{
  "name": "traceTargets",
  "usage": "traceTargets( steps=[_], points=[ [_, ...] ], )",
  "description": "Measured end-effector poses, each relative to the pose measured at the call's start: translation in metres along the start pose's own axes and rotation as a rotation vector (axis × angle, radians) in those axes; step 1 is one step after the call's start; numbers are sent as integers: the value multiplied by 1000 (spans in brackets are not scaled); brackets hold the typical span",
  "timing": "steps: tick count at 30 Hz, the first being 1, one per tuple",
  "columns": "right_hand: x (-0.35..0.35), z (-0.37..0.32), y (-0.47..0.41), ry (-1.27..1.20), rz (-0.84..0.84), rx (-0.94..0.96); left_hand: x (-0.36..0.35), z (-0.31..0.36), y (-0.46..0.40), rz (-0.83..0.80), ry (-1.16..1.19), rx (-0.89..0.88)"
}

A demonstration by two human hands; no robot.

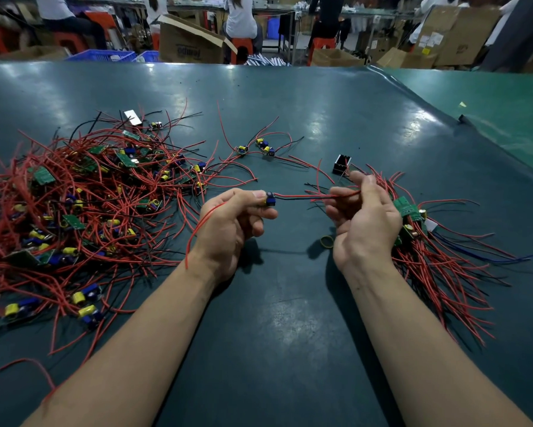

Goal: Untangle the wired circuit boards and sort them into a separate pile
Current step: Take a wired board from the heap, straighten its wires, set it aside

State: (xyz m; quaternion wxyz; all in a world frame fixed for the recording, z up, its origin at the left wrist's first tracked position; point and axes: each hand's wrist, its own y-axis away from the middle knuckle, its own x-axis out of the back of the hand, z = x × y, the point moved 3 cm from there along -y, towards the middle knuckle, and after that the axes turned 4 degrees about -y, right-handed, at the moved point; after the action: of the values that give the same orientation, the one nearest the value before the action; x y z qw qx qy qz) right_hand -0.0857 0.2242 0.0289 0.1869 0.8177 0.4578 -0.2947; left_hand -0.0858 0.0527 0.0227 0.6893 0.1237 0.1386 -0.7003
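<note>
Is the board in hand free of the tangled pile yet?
Free: the small blue-capped circuit board and its red wires stretch between left hand and right hand, clear of the tangled pile.

Yellow rubber band [327, 241] (on green mat [289, 97])

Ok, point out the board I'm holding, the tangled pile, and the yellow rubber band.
held circuit board [269, 199], head view, on its blue component.
tangled pile [74, 211], head view, on its red wires.
yellow rubber band [327, 241], head view, on its loop.
</note>
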Motion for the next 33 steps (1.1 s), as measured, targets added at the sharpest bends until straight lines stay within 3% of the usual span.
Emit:
traceTargets(
  steps=[5, 8, 13, 21, 26, 30, 33],
  points=[
    [-15, 21, 18, 123, -280, -286, 3, 1, -2, 69, 86, 46],
    [-18, 33, 31, 243, -391, -330, 0, 0, 0, -5, -20, -12],
    [-15, 24, 20, 247, -325, -205, -2, -3, 0, -50, -115, -50],
    [-1, -5, -2, 29, 40, 35, 1, 2, -1, 39, 77, -15],
    [-2, -1, 1, -44, 12, -42, 2, 0, -3, 112, 129, 5],
    [-4, 0, 4, -31, -128, -221, 1, 3, -4, 192, 124, -11],
    [-8, 3, 9, 55, -271, -262, 1, 3, -5, 163, 190, 2]
  ],
)
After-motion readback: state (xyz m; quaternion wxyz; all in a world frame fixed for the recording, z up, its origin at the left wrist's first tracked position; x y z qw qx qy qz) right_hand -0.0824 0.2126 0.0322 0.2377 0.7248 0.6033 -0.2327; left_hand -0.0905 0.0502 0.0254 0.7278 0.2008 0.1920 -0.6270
